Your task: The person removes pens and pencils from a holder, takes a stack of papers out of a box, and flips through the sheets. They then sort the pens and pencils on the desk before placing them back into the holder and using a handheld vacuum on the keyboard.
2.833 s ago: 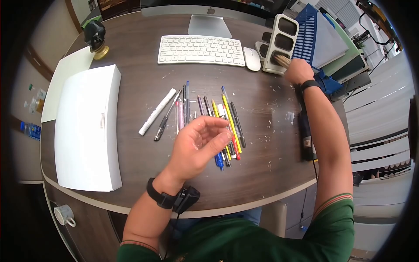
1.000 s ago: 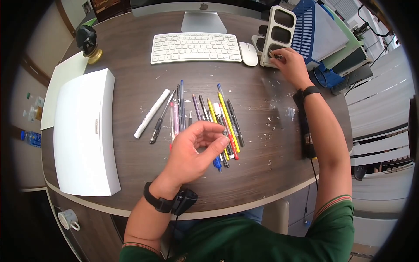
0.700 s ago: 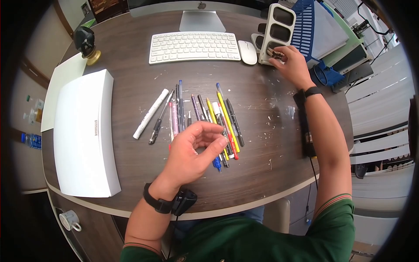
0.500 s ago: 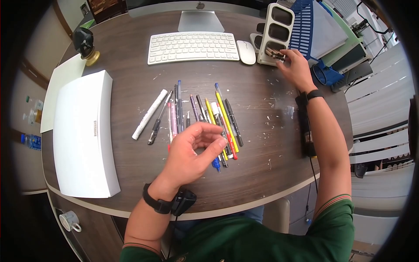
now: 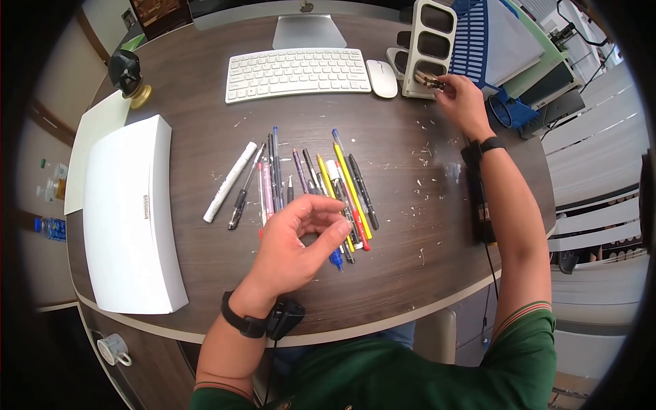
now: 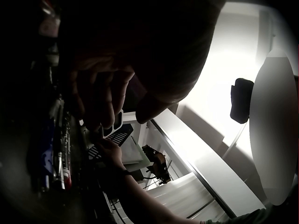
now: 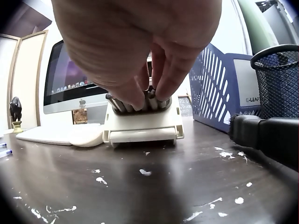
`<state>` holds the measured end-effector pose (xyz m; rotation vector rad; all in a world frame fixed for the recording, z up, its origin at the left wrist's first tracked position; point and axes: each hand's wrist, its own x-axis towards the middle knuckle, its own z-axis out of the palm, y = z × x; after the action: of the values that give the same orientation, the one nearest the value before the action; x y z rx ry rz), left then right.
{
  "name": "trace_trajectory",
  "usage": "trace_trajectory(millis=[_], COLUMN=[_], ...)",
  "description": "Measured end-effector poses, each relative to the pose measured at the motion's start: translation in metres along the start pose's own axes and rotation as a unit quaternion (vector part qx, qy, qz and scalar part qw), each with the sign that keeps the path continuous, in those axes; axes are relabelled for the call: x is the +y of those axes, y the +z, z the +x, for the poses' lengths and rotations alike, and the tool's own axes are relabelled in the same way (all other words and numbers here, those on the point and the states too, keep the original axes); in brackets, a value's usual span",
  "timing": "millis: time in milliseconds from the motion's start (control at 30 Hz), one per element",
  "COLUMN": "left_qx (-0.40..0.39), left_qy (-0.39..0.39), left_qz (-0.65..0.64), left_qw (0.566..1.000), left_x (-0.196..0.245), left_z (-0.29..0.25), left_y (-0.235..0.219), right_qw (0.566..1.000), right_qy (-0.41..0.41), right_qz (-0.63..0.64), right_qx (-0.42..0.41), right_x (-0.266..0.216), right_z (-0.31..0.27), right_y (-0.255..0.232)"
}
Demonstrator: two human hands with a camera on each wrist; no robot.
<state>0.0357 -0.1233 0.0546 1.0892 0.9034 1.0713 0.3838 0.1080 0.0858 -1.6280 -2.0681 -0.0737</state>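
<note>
In the head view, my right hand is at the lowest compartment of a cream organizer, which holds a bundle of pencils. The right wrist view shows its thumb and fingers pinching among the dark pencil ends at the front of the organizer. My left hand hovers with relaxed, curved fingers, holding nothing, over the loose pens and markers, partly hiding them. In the left wrist view, the left hand is dark, with pens beside it.
A white keyboard and mouse lie left of the organizer. A blue file rack and mesh cup stand right. A white box sits at the left; a black device lies under the right forearm.
The right hand has brought the pencils into the lowest compartment, drawn its fingers back slightly, and is at their ends again. The left hand has kept its pose; the view has shifted slightly.
</note>
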Motion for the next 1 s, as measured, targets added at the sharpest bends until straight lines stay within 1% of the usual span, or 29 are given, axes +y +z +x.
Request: trace_trajectory(millis=[33, 133, 233, 333, 433, 533, 633, 733, 767, 800, 867, 933, 1000], left_qx=[0.0, -0.002, -0.001, 0.0, 0.003, 0.028, 0.082, 0.162, 0.2, 0.215, 0.243, 0.236, 0.22], left_qy=[0.001, -0.001, 0.003, 0.007, 0.007, 0.018, 0.059, 0.115, 0.128, 0.136, 0.153, 0.127, 0.109], left_qz=[0.0, -0.001, 0.008, 0.01, 0.01, 0.01, 0.009, 0.034, 0.079, 0.119, 0.198, 0.255, 0.301], left_qw=[1.0, 1.0, 1.0, 1.0, 1.0, 0.999, 0.995, 0.98, 0.968, 0.96, 0.937, 0.929, 0.921], left_x=[0.0, -0.001, -0.001, -0.001, -0.001, -0.003, -0.002, 0.001, 0.0, 0.001, 0.003, 0.007, 0.008], left_z=[0.0, 0.0, 0.0, 0.0, 0.0, 0.001, 0.004, 0.009, 0.01, 0.011, 0.013, 0.013, 0.012], left_y=[0.0, 0.0, 0.0, 0.0, 0.0, -0.003, -0.01, -0.017, -0.019, -0.021, -0.027, -0.033, -0.036], right_qw=[1.0, 0.998, 0.99, 0.993, 0.995, 0.995, 0.989, 0.989, 0.992, 0.994, 0.984, 0.965, 0.963], right_qy=[0.004, -0.051, -0.122, -0.101, -0.085, -0.084, -0.124, -0.132, -0.116, -0.095, -0.053, 0.014, -0.007], right_qz=[0.01, -0.022, -0.043, -0.054, -0.044, -0.033, -0.012, 0.043, 0.051, 0.052, 0.104, 0.156, 0.146], right_qx=[0.003, 0.041, 0.055, 0.022, 0.013, 0.029, 0.082, 0.059, 0.02, -0.027, -0.134, -0.209, -0.228], right_x=[-0.003, -0.015, -0.015, -0.012, -0.013, -0.017, -0.029, -0.062, -0.075, -0.093, -0.123, -0.149, -0.159], right_z=[-0.002, -0.005, -0.001, 0.006, 0.006, 0.0, -0.01, -0.038, -0.05, -0.066, -0.094, -0.116, -0.131], right_y=[0.0, -0.001, 0.003, 0.005, 0.006, 0.005, 0.001, -0.01, -0.012, -0.016, -0.023, -0.024, -0.015])
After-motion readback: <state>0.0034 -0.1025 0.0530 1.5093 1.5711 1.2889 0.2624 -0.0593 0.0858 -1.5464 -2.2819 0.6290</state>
